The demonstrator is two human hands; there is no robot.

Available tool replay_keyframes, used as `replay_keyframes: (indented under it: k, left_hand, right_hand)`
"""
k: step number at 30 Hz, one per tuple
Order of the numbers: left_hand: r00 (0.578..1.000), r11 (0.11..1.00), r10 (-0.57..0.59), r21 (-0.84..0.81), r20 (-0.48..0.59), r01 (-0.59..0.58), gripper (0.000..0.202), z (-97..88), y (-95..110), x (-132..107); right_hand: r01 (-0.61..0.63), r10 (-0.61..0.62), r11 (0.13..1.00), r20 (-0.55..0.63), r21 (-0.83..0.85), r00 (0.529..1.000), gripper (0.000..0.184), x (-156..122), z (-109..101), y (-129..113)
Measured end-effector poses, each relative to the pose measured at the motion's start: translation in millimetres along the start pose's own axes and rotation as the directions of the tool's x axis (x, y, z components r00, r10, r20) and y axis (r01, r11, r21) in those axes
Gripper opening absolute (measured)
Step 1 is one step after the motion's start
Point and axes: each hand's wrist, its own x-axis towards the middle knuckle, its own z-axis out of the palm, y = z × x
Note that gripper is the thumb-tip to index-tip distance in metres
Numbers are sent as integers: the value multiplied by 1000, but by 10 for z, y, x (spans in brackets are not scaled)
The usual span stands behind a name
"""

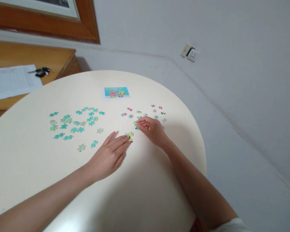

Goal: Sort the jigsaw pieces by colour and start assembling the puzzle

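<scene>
My left hand (110, 154) lies stretched out on the table, its fingertips resting on a small joined cluster of yellow puzzle pieces (130, 135) with an eye printed on it. To the right, my right hand (151, 127) pinches a jigsaw puzzle piece (135, 124), coloured green and yellow, between thumb and fingers. The held piece is just above and right of the cluster, apart from it. Around and behind my right hand lie several loose pink, yellow and green pieces (130, 116); some are partly hidden by the hand.
Several teal and pale green pieces (80, 129) are spread over the left of the round white table (38, 174). A picture card (116, 92) lies near the back. Beyond the left edge, a wooden desk (60, 58) bears paper (16, 80) and keys (42, 71). A wall runs behind and to the right.
</scene>
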Motion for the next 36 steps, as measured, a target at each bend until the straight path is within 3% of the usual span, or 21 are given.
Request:
replay_keyframes:
  k: [5,9,22,36]
  left_hand:
    - [999,999,-38,31,21,38,39,-19,12,12]
    - [999,999,-37,28,24,36,39,-19,12,13]
    - [997,999,-45,-12,62,46,41,-7,-9,-7]
    - [996,998,-55,-10,75,56,41,-13,-5,1]
  right_hand:
    - [-92,80,994,196,55,977,10,-47,2,-75]
    - [-150,126,986,259,76,958,8,-64,3,-87]
    - [-177,145,981,311,80,939,5,-65,36,-20]
    - [-121,136,990,267,-74,954,8,-85,53,-113]
